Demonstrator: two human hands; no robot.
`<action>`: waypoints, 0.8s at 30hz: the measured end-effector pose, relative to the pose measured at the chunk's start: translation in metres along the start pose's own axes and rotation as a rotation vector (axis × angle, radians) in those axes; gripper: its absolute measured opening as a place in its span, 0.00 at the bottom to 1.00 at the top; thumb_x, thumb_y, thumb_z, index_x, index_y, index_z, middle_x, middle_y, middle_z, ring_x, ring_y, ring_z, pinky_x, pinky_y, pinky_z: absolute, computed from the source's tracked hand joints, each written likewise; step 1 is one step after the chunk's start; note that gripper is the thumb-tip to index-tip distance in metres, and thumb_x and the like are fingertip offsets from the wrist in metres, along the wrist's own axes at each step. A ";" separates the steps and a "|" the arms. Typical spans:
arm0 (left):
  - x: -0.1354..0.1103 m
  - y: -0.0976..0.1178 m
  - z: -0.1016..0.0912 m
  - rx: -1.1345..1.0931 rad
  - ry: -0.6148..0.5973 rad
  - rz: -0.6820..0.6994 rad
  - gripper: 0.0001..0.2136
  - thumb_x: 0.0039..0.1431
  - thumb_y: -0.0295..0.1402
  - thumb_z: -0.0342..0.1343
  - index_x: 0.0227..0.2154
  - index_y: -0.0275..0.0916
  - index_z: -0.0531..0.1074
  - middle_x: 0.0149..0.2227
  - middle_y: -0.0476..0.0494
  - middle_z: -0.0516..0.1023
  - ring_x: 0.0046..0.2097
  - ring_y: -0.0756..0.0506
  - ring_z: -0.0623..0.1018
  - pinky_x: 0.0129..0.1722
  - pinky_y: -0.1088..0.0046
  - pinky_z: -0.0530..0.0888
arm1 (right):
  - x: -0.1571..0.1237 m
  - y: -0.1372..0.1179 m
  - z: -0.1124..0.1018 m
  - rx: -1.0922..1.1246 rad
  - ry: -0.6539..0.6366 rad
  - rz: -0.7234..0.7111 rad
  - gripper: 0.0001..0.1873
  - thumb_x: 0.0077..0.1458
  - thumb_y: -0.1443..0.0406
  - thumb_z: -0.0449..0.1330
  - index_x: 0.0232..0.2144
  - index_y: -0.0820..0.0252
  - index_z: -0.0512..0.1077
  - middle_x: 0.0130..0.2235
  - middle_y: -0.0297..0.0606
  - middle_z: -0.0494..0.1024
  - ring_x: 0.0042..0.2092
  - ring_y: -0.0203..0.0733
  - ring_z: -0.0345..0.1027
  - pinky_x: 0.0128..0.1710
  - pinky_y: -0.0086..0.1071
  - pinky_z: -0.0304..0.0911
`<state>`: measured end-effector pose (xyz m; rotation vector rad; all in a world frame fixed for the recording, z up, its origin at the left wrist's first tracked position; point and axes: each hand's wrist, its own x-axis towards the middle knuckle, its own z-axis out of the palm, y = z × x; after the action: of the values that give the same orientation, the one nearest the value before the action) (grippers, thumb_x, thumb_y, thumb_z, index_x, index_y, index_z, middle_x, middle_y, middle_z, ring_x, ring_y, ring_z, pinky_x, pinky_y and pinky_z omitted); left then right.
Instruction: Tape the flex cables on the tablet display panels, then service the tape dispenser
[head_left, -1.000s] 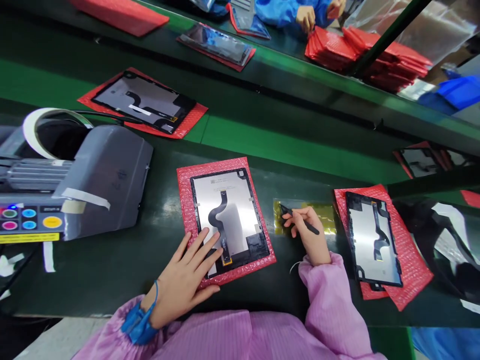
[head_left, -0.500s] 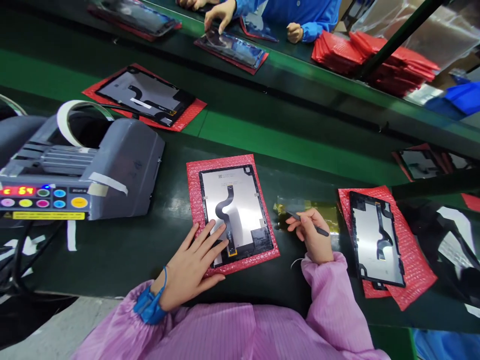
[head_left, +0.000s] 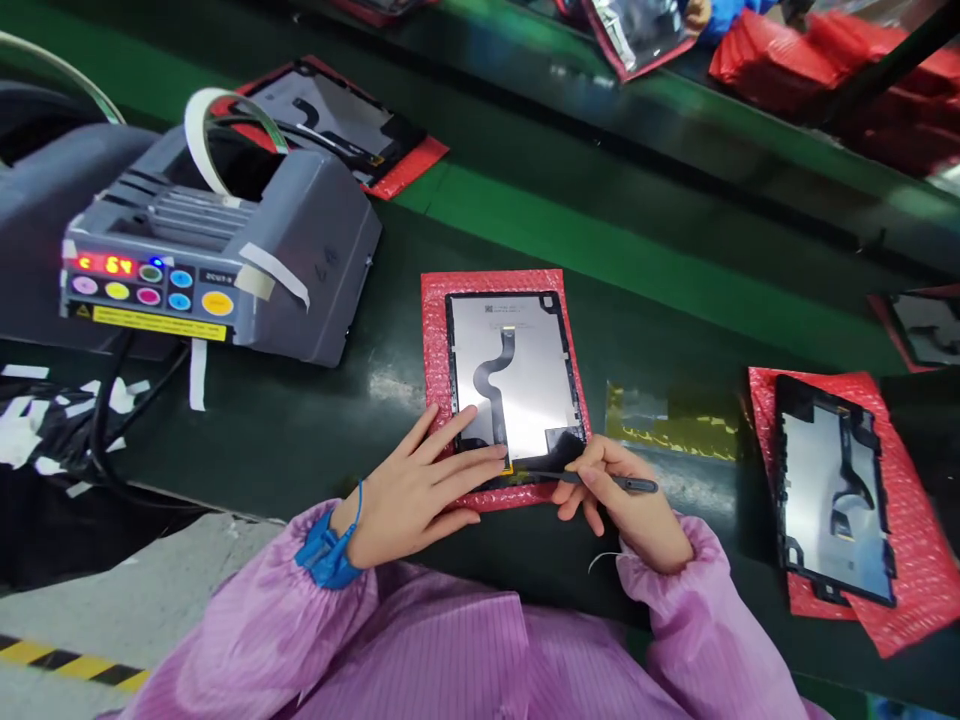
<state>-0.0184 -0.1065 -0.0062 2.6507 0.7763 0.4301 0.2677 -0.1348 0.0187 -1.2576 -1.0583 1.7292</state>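
Display panel on red wrap, left hand spread atop, right hand pinching black tool

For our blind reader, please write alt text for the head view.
A person's left hand lies on a display panel on red bubble wrap; the right hand holds a slim black tool near the panel's lower edge. A grey tape dispenser stands at left.

the red display on the grey tape dispenser reads "c 64". a dark label on its front says "zcut-", the last character unclear. the yellow strip below bears a warning triangle and words too small to read. on the screen panel, the print beside a square code is illegible too.
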 end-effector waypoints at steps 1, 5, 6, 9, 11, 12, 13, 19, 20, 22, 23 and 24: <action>0.001 0.000 0.000 -0.015 -0.006 -0.006 0.24 0.71 0.40 0.52 0.67 0.44 0.62 0.65 0.48 0.72 0.75 0.35 0.47 0.73 0.42 0.46 | 0.001 0.000 0.001 -0.012 0.002 0.012 0.19 0.59 0.50 0.65 0.30 0.57 0.67 0.30 0.42 0.84 0.27 0.43 0.81 0.13 0.22 0.62; 0.003 0.002 0.001 -0.046 -0.029 -0.054 0.26 0.71 0.42 0.53 0.68 0.42 0.61 0.62 0.44 0.75 0.75 0.36 0.51 0.73 0.44 0.49 | 0.003 0.001 0.006 -0.041 0.048 0.039 0.20 0.58 0.50 0.66 0.30 0.58 0.68 0.30 0.42 0.85 0.29 0.44 0.82 0.14 0.23 0.66; 0.004 0.002 0.001 -0.043 -0.028 -0.057 0.26 0.70 0.43 0.53 0.68 0.41 0.61 0.63 0.43 0.74 0.75 0.36 0.52 0.73 0.45 0.49 | 0.003 0.001 0.008 -0.039 0.055 0.040 0.20 0.57 0.49 0.66 0.29 0.58 0.68 0.30 0.42 0.85 0.29 0.44 0.82 0.14 0.23 0.66; 0.005 0.002 0.001 -0.030 -0.030 -0.055 0.27 0.70 0.43 0.54 0.67 0.40 0.61 0.64 0.42 0.73 0.74 0.36 0.53 0.73 0.46 0.49 | 0.004 0.000 0.011 -0.033 0.055 0.040 0.20 0.57 0.50 0.67 0.30 0.58 0.69 0.30 0.41 0.85 0.29 0.43 0.82 0.14 0.22 0.65; 0.005 0.002 0.000 -0.027 -0.037 -0.062 0.27 0.70 0.43 0.53 0.67 0.39 0.60 0.65 0.41 0.72 0.74 0.36 0.53 0.73 0.46 0.49 | 0.004 0.000 0.011 -0.043 0.053 0.043 0.20 0.57 0.49 0.66 0.30 0.58 0.69 0.30 0.41 0.85 0.29 0.43 0.82 0.14 0.22 0.65; 0.005 0.002 0.000 -0.028 -0.040 -0.066 0.28 0.70 0.43 0.53 0.68 0.39 0.59 0.65 0.40 0.72 0.74 0.36 0.54 0.73 0.46 0.49 | 0.004 0.001 0.011 -0.052 0.053 0.047 0.20 0.57 0.49 0.66 0.30 0.58 0.69 0.30 0.41 0.85 0.29 0.44 0.82 0.14 0.22 0.65; 0.005 0.002 -0.001 -0.029 -0.042 -0.070 0.28 0.70 0.43 0.52 0.68 0.39 0.59 0.65 0.40 0.72 0.74 0.36 0.54 0.73 0.46 0.49 | 0.004 0.002 0.010 -0.064 0.056 0.054 0.20 0.57 0.49 0.66 0.30 0.58 0.69 0.30 0.41 0.85 0.29 0.44 0.82 0.14 0.23 0.65; 0.006 0.002 -0.001 -0.033 -0.042 -0.068 0.27 0.70 0.43 0.52 0.68 0.38 0.59 0.65 0.40 0.72 0.74 0.36 0.54 0.73 0.47 0.49 | 0.001 0.011 -0.002 -0.129 0.098 0.093 0.14 0.57 0.51 0.67 0.33 0.51 0.71 0.32 0.40 0.84 0.32 0.50 0.81 0.13 0.33 0.65; 0.006 0.002 -0.001 -0.035 -0.042 -0.065 0.28 0.70 0.43 0.52 0.68 0.38 0.59 0.64 0.40 0.72 0.74 0.37 0.53 0.73 0.47 0.49 | 0.000 0.012 -0.003 -0.134 0.103 0.097 0.13 0.56 0.51 0.68 0.33 0.50 0.72 0.32 0.40 0.84 0.33 0.51 0.81 0.13 0.34 0.65; 0.006 0.002 -0.001 -0.044 -0.041 -0.063 0.28 0.70 0.43 0.53 0.69 0.39 0.58 0.64 0.41 0.73 0.74 0.37 0.53 0.73 0.47 0.48 | -0.001 0.014 -0.005 -0.148 0.112 0.102 0.13 0.55 0.51 0.69 0.34 0.49 0.72 0.31 0.40 0.83 0.33 0.53 0.81 0.13 0.37 0.65; 0.006 0.002 -0.001 -0.049 -0.041 -0.065 0.28 0.70 0.42 0.53 0.69 0.40 0.58 0.64 0.41 0.73 0.74 0.37 0.54 0.73 0.47 0.48 | -0.001 0.015 -0.005 -0.154 0.117 0.103 0.13 0.55 0.51 0.69 0.34 0.48 0.72 0.31 0.40 0.83 0.34 0.54 0.81 0.13 0.37 0.65; 0.006 0.002 -0.001 -0.055 -0.040 -0.067 0.29 0.70 0.42 0.53 0.69 0.40 0.57 0.63 0.42 0.73 0.74 0.37 0.54 0.73 0.47 0.48 | -0.001 0.016 -0.006 -0.157 0.120 0.104 0.13 0.55 0.51 0.68 0.35 0.48 0.72 0.31 0.40 0.83 0.34 0.54 0.81 0.13 0.38 0.65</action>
<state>-0.0132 -0.1045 -0.0035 2.5668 0.8261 0.3749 0.2722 -0.1411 0.0038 -1.5195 -1.0922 1.6497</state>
